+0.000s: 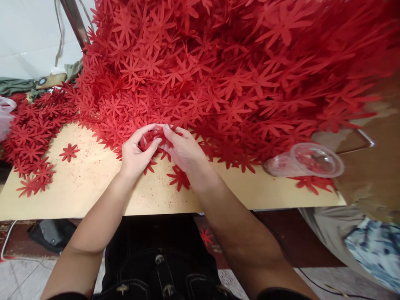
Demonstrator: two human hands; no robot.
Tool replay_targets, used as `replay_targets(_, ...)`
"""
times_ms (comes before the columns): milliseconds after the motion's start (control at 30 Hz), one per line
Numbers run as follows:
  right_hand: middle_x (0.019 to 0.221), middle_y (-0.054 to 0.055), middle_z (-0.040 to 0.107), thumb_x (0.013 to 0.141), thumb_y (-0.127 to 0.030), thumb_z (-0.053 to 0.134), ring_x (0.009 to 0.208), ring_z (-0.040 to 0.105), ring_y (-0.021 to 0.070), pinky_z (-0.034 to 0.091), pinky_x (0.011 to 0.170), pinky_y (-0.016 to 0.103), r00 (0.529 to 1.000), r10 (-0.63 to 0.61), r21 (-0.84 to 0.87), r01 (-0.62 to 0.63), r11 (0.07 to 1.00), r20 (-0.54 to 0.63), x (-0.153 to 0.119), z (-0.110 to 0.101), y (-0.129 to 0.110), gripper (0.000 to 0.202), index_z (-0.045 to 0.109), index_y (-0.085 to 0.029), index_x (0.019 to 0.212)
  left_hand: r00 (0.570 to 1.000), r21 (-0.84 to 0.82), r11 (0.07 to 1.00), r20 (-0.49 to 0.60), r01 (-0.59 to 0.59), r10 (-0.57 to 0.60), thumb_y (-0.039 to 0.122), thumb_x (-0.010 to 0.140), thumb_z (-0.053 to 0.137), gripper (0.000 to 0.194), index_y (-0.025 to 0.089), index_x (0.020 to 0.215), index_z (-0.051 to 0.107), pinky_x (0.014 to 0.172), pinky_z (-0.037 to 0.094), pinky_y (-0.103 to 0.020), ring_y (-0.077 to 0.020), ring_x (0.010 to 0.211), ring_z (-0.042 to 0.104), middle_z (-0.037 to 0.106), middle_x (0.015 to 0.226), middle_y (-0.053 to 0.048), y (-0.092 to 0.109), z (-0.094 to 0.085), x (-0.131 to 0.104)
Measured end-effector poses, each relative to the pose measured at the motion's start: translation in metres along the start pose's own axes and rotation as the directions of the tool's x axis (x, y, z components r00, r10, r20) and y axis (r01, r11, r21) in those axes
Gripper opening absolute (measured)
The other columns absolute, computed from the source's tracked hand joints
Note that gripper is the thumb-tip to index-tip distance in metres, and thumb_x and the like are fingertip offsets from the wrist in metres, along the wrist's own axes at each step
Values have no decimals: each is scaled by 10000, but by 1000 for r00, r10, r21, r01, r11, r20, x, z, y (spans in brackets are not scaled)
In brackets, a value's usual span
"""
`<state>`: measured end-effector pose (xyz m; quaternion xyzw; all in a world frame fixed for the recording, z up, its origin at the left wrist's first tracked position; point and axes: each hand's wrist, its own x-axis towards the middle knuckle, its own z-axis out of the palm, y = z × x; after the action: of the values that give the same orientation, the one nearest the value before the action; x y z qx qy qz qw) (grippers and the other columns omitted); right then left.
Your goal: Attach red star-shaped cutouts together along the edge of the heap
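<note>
Pinching a small reddish piece (158, 133) (mostly hidden from where I stand), the left hand (134, 155) and right hand (183, 148) meet at the near edge of the flower pile (184, 75); light, even pressure should prevent creasing.

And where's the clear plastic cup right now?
In the head view, the clear plastic cup is on the right side, near the right end of the table, along the near edge of the big red pile.
</note>
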<state>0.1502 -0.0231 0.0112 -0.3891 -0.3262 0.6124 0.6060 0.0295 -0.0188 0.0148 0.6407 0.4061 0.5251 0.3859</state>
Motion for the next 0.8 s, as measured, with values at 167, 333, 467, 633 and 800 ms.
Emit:
replay_targets(167,708,-12,625,563,-626,730,730,612,123,523,642,267,998,25,-34,-23,999,54,-3,9,3,479,605,-197,736,1000,-85,996,-10,10,-11,268,768,667,82,201,811,689,891,501,-286,-147,929,669,725,967,-33,-4,2,0)
replay_targets(333,623,-57,581,531,-524,803,575,534,61,478,559,217,998,13,-45,-10,999,55,-9,4,-1,436,613,-197,748,988,-151,983,-98,99,-115,303,721,712,122,195,722,656,627,463,-213,-84,617,563,644,699,14,-3,-3,4)
replay_targets(467,528,-73,532,526,-501,816,470,457,34,399,479,195,998,-14,-111,21,994,63,-12,-1,-6,422,572,-177,638,981,-168,982,-161,81,-108,301,698,732,130,200,718,653,613,424,-196,-69,597,494,594,671,32,-6,-6,8)
replay_targets(633,533,-70,522,515,-536,801,507,447,34,392,520,196,996,-93,-160,92,983,2,-13,2,-7,438,570,-175,605,974,-303,943,-134,136,-183,274,682,722,127,194,695,625,574,385,-190,-55,543,434,516,600,53,-9,-5,11)
replay_targets(800,558,-69,528,533,-469,816,534,445,33,409,559,194,996,-93,-168,95,981,17,-14,1,-7,377,581,-181,594,941,-360,918,-221,164,-255,243,666,698,137,193,658,571,476,311,-191,-43,460,359,464,538,69,-12,-15,18)
